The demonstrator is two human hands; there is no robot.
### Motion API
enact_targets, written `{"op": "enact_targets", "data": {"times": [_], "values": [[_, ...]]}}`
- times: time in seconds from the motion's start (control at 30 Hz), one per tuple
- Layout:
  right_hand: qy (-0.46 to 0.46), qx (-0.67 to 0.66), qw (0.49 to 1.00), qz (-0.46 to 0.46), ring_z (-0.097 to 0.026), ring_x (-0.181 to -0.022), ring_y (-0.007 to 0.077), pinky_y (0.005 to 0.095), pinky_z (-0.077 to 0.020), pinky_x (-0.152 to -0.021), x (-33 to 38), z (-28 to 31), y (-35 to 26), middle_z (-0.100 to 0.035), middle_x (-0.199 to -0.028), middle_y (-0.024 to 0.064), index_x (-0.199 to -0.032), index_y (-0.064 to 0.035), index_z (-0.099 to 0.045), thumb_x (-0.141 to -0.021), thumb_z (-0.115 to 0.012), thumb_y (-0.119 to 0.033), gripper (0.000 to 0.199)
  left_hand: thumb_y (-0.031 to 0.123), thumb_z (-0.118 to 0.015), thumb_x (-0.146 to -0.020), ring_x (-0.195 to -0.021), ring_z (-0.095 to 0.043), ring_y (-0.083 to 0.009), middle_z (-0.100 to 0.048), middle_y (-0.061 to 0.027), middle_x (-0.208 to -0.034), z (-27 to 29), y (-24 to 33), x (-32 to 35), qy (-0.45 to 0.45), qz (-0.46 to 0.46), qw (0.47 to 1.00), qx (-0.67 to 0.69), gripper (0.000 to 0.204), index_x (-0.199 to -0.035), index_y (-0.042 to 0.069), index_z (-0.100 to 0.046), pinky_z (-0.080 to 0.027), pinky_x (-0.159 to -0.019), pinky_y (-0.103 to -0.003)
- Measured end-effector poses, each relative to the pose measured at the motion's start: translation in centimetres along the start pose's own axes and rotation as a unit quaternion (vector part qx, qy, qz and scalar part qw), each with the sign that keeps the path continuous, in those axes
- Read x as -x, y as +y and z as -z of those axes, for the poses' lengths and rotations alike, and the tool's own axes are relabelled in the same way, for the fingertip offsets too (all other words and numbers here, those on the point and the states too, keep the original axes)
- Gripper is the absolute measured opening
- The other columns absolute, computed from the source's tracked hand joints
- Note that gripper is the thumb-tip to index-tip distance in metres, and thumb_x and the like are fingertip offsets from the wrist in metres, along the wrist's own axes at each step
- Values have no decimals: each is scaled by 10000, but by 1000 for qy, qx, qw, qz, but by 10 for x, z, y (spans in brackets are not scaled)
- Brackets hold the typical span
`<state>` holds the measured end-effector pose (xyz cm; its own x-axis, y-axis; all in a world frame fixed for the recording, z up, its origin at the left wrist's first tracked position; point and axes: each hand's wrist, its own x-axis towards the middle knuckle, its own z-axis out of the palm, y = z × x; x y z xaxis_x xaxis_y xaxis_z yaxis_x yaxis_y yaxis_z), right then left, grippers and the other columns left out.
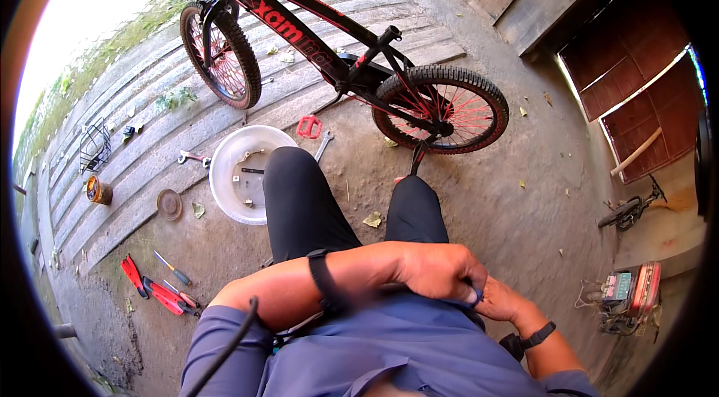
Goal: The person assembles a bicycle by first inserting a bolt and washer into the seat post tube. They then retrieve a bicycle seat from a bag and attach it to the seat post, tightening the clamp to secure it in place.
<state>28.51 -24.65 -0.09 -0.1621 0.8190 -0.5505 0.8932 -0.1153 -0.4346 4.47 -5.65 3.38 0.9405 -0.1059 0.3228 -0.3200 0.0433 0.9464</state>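
Observation:
My left hand (443, 271) reaches across my body at the right side of my waist, its fingers curled closed. Pressed against it is my right hand (497, 299), also closed and partly hidden behind the left one. A small bit of blue shows between them, by the hem of my blue shirt (359, 341); whether it is cloth or a separate thing I cannot make out. Beyond my knees a black and red bicycle (359, 60) stands without a seat, apart from both hands. A red pedal (308, 126) lies near its crank.
Left of my knee sits a white plastic basin (218, 172) with small metal parts. Around it lie wrenches (195, 159), a rusty can (98, 190), a round lid (169, 204), a screwdriver (173, 268) and red-black pieces (159, 294). A red machine (642, 296) stands at right.

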Motion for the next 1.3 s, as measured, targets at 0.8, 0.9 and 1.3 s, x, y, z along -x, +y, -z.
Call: {"op": "enact_targets", "data": {"times": [0.8,0.9,1.3], "values": [[-144,16,989,30,-573,-967,349,419,-475,-826,-26,41,-49,-600,-1044,146,-1267,-152,-535,-797,-606,-424,548,70,-596,-875,-820,-598,-308,-627,-139,-848,-23,45,8,-34,-98,995,2,92,-917,-9,-614,-459,-747,-382],[-130,-24,987,96,-584,-955,349,418,-473,-816,-32,24,-34,-628,-1024,154,-1129,-87,-599,-788,-626,-419,477,68,-592,-880,-826,-594,-303,-623,-142,-849,-22,48,7,-36,-105,994,6,90,-919,-11,-610,-456,-754,-382],[-220,-51,970,88,-549,-956,310,392,-435,-839,-16,48,-49,-631,-1083,130,-1090,-84,-621,-821,-586,-446,452,81,-584,-905,-822,-591,-281,-611,-142,-872,-23,40,8,-37,-61,997,-4,104,-929,-19,-600,-454,-753,-371]]}}
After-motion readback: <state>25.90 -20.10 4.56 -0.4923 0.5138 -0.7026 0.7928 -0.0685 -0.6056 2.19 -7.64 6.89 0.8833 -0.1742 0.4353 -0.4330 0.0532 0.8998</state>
